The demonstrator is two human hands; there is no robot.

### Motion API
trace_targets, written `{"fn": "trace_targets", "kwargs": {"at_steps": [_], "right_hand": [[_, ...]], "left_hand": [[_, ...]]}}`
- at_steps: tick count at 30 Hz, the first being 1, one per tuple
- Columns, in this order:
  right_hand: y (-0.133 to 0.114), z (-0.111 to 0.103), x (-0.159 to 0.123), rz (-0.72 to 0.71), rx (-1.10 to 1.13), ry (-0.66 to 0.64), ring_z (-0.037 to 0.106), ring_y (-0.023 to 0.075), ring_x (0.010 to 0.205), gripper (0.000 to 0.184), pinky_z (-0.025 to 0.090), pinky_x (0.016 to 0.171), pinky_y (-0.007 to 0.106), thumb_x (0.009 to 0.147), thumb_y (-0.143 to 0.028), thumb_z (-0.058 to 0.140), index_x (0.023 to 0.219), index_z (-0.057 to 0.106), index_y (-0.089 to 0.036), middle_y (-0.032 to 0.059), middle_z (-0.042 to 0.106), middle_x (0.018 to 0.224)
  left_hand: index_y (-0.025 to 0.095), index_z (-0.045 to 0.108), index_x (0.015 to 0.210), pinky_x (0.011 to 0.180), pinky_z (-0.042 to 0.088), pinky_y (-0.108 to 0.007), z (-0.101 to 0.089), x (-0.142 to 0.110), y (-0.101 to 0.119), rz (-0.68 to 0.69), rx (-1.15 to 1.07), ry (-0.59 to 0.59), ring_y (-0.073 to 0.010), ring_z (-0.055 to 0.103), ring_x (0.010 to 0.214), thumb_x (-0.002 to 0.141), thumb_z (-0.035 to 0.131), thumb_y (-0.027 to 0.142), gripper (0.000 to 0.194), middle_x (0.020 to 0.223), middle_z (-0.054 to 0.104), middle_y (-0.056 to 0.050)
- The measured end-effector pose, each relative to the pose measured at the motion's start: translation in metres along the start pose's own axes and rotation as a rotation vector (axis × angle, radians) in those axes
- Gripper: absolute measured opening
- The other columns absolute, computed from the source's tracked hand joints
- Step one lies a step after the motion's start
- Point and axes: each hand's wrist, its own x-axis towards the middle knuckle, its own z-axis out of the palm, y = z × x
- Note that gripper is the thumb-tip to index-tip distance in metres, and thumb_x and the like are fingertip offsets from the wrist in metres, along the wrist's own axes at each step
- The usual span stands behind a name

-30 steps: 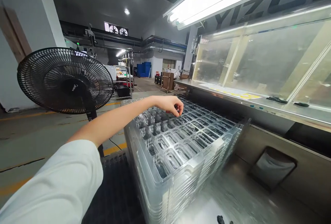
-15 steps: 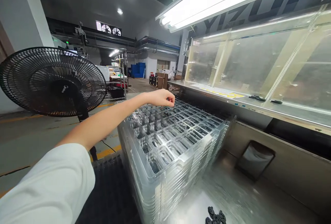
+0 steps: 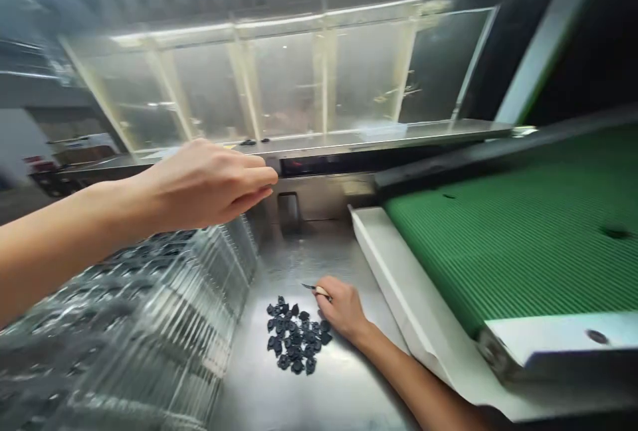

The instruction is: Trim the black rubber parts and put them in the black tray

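My left hand [image 3: 212, 182] is in the air above the right side of a stack of clear plastic trays [image 3: 194, 298]. Its fingers are bent and held together; whether anything is inside them is hidden. Low over the metal table [image 3: 254, 391], my right hand [image 3: 341, 305] is closed around a small knife [image 3: 308, 286], its thin dark blade pointing left. A loose pile of small black plastic parts [image 3: 294, 338] lies on the table just left of my right hand. Dark parts sit in pockets of the top tray, blurred by motion.
A green conveyor belt [image 3: 523, 232] with a few dark parts runs along the right, edged by a white chute [image 3: 399, 285]. Behind the table, a metal shelf [image 3: 319, 149] stands before clear panels and carries small black items [image 3: 248, 142].
The view has swung right, from the fan and trays to the table and belt. My left hand has come back from over the trays' far side. My right hand has come into view.
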Motion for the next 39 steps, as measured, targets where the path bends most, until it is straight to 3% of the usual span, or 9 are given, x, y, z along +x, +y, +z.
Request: {"fn": "trace_targets", "kwargs": {"at_steps": [3, 8, 12, 15, 18, 24, 28, 33, 39], "right_hand": [[0.002, 0.001, -0.005, 0.039, -0.04, -0.002, 0.061, 0.015, 0.074, 0.014, 0.035, 0.068, 0.025, 0.088, -0.016, 0.055, 0.081, 0.066, -0.021, 0.0001, 0.068, 0.081], [0.007, 0.002, -0.01, 0.026, -0.073, -0.039, 0.061, 0.0149, 0.075, 0.01, 0.033, 0.066, 0.025, 0.088, -0.016, 0.06, 0.081, 0.066, -0.021, -0.0016, 0.069, 0.081], [0.005, 0.002, -0.011, -0.01, -0.104, -0.082, 0.062, 0.0152, 0.074, 0.006, 0.032, 0.063, 0.026, 0.086, -0.019, 0.065, 0.081, 0.067, -0.023, -0.0028, 0.07, 0.082], [0.004, 0.002, -0.014, -0.079, -0.174, -0.15, 0.062, 0.0162, 0.072, 0.004, 0.032, 0.059, 0.028, 0.087, -0.026, 0.066, 0.084, 0.067, -0.023, -0.0025, 0.071, 0.084], [0.005, 0.004, -0.016, -0.161, -0.218, -0.197, 0.064, 0.0178, 0.073, 0.01, 0.033, 0.056, 0.029, 0.088, -0.034, 0.067, 0.089, 0.067, -0.024, -0.0025, 0.072, 0.088], [0.012, 0.013, -0.018, -0.152, -0.19, -0.271, 0.061, 0.0187, 0.066, 0.014, 0.033, 0.055, 0.029, 0.086, -0.037, 0.066, 0.088, 0.069, -0.023, -0.0003, 0.073, 0.084], [0.01, 0.013, -0.017, -0.178, -0.153, -0.289, 0.061, 0.0179, 0.067, 0.013, 0.032, 0.054, 0.029, 0.088, -0.036, 0.064, 0.089, 0.068, -0.024, -0.0014, 0.073, 0.087], [0.007, 0.016, -0.017, -0.146, -0.184, -0.309, 0.062, 0.0205, 0.065, 0.02, 0.037, 0.055, 0.031, 0.089, -0.041, 0.06, 0.091, 0.068, -0.024, 0.0003, 0.071, 0.079], [0.004, 0.018, -0.018, -0.125, -0.196, -0.35, 0.062, 0.0185, 0.067, 0.024, 0.041, 0.058, 0.028, 0.095, -0.047, 0.057, 0.09, 0.064, -0.025, -0.0014, 0.069, 0.08]], "left_hand": [[0.025, 0.074, 0.094, 0.069, 0.051, -0.035, 0.006, 0.066, 0.043, 0.206, -0.007, -0.038, -0.0198, 0.065, 0.068, 0.1, 0.037, 0.041, 0.041, 0.077, 0.067, -0.006], [0.024, 0.071, 0.099, 0.074, 0.049, -0.035, 0.036, 0.167, 0.097, 0.291, -0.057, 0.059, -0.0217, 0.068, 0.08, 0.098, 0.042, 0.03, 0.03, 0.091, 0.071, -0.005], [0.019, 0.069, 0.105, 0.077, 0.048, -0.034, 0.098, 0.238, 0.13, 0.2, -0.144, 0.097, -0.0253, 0.071, 0.092, 0.104, 0.041, 0.038, 0.034, 0.101, 0.073, -0.01], [0.016, 0.064, 0.114, 0.079, 0.049, -0.035, 0.152, 0.281, 0.157, 0.065, -0.186, 0.041, -0.0294, 0.072, 0.095, 0.106, 0.033, 0.06, 0.054, 0.109, 0.073, -0.014], [0.013, 0.058, 0.123, 0.084, 0.05, -0.038, 0.195, 0.313, 0.183, -0.012, -0.268, -0.029, -0.0324, 0.072, 0.1, 0.104, 0.028, 0.067, 0.064, 0.114, 0.073, -0.016], [0.017, 0.053, 0.128, 0.089, 0.051, -0.04, 0.236, 0.345, 0.205, 0.065, -0.377, -0.143, -0.0312, 0.071, 0.104, 0.107, 0.035, 0.047, 0.041, 0.117, 0.073, -0.014], [0.02, 0.053, 0.128, 0.088, 0.052, -0.036, 0.248, 0.35, 0.19, -0.017, -0.431, -0.144, -0.0273, 0.07, 0.106, 0.107, 0.037, 0.038, 0.032, 0.121, 0.072, -0.011], [0.014, 0.051, 0.131, 0.094, 0.053, -0.038, 0.26, 0.358, 0.183, -0.212, -0.484, -0.109, -0.0294, 0.067, 0.116, 0.108, 0.024, 0.033, 0.04, 0.129, 0.068, -0.019], [0.016, 0.06, 0.118, 0.101, 0.05, -0.047, 0.267, 0.366, 0.194, -0.191, -0.64, -0.145, -0.0349, 0.068, 0.114, 0.102, 0.046, 0.035, 0.029, 0.121, 0.071, -0.02]]}}
